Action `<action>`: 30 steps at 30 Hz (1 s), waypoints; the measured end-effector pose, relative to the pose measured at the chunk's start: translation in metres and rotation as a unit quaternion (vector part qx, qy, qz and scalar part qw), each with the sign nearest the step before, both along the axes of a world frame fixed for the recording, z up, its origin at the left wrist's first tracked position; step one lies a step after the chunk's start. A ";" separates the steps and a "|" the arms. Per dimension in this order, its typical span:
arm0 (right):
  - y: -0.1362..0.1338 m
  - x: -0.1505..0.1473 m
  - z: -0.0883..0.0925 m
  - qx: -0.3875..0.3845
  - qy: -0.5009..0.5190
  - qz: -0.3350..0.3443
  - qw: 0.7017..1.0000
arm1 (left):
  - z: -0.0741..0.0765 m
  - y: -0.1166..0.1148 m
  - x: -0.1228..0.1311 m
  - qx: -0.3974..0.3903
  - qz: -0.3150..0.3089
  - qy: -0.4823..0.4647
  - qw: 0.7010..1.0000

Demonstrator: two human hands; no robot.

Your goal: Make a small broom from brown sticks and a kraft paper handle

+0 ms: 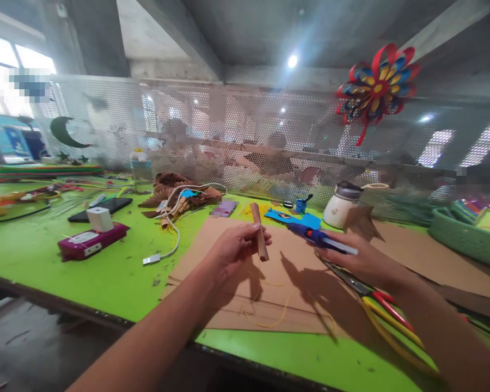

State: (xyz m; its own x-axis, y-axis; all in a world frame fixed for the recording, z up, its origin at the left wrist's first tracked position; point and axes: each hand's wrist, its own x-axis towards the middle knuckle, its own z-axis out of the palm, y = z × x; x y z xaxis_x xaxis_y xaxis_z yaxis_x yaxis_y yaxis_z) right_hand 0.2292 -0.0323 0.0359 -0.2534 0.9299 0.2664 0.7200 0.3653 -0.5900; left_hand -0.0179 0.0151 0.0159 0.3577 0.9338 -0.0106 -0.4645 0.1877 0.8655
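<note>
My left hand (239, 245) is closed around a narrow folded strip of brown cardboard (260, 231), held nearly upright above the brown cardboard sheets (228, 316). To its right, my right hand (351, 253) grips a blue hot glue gun (310, 234), its nozzle pointing left toward the strip but apart from it. A whitish glue stick sticks out of the gun's back end. Thin yellow strands lie on the sheets below. Scissors or pliers with red and yellow handles (392, 316) lie under my right forearm, partly hidden by it.
On the green table (139, 294), a purple power strip (93, 245) with a white charger (100, 219) stands left, near a white USB cable (169, 247). A white jug (341, 207) and a green basket (453, 234) stand right. Perforated panels (237, 114) close off the back.
</note>
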 end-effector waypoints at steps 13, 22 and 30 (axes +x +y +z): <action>-0.026 -0.006 0.015 -0.036 0.144 0.023 0.989 | -0.006 0.000 0.002 0.036 -0.020 0.054 0.998; -0.030 -0.013 0.014 0.028 0.151 0.046 0.987 | -0.009 0.002 0.005 0.097 -0.015 0.015 0.995; -0.028 -0.012 0.009 0.039 0.219 0.028 0.975 | 0.000 0.014 0.000 0.125 0.088 -0.057 0.987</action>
